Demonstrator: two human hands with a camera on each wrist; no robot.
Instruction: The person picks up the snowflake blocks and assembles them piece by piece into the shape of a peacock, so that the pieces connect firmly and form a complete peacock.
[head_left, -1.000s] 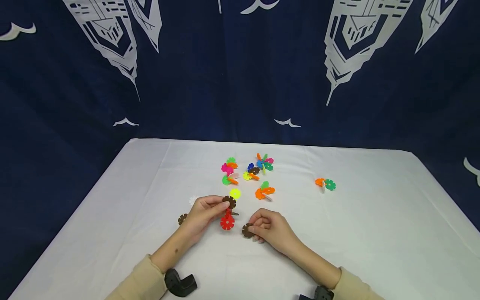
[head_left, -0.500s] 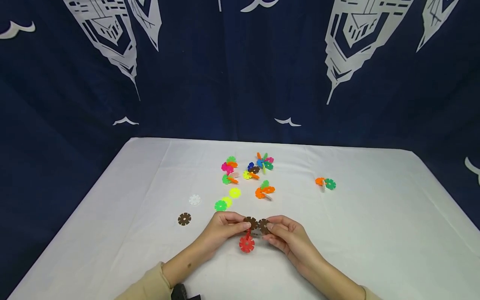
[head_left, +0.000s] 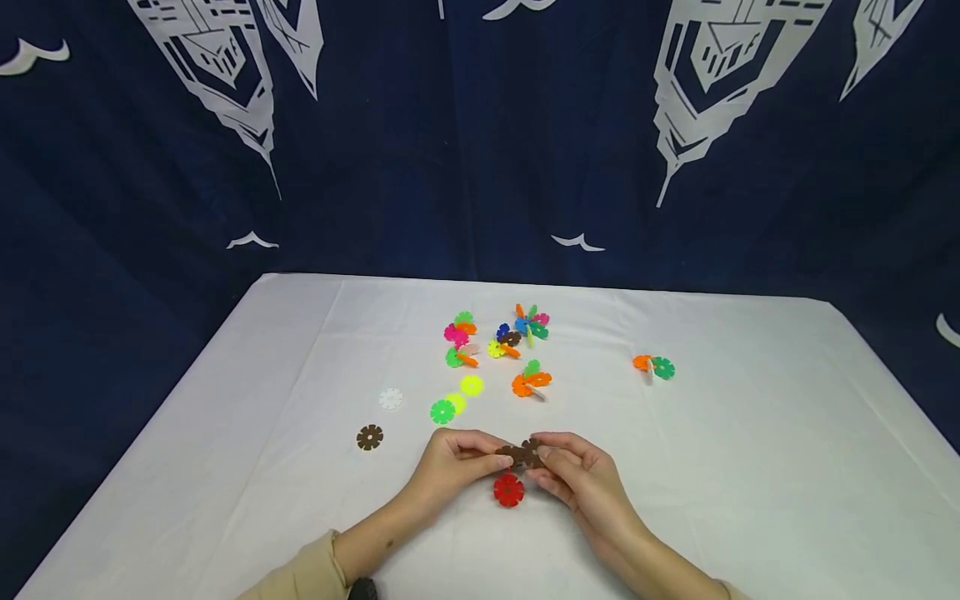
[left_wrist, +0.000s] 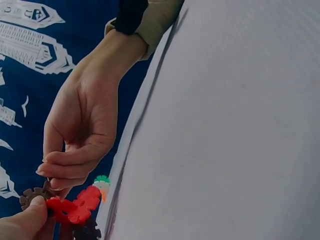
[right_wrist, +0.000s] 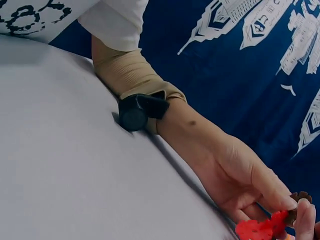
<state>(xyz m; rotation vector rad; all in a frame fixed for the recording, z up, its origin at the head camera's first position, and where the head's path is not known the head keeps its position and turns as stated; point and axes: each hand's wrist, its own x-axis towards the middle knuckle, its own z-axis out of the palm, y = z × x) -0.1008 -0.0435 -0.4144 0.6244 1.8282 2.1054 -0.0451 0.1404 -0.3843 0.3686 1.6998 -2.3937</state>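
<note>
In the head view my left hand (head_left: 453, 467) pinches a brown notched disc of a small cluster of interlocking snowflake discs. A red disc (head_left: 508, 490) of that cluster hangs below the fingertips. Facing it, my right hand (head_left: 592, 479) pinches another brown disc (head_left: 532, 452) between thumb and fingers. The two brown discs meet edge to edge, at an angle to each other. Two joined red discs (left_wrist: 75, 205) show in the left wrist view, with a darker disc (left_wrist: 86, 230) under them. Fingers partly cover where the brown pieces meet.
On the white table (head_left: 262, 483) lie a loose brown disc (head_left: 370, 437), a white disc (head_left: 391, 399), a green disc (head_left: 442, 412) and two yellow ones. Several multicoloured disc clusters (head_left: 531, 382) stand farther back; an orange and green cluster (head_left: 654, 367) is off to the right.
Both hands came together: the left moved right and nearer the body with the cluster, the right brought its brown disc against it. The cluster's brown disc has since tilted.
</note>
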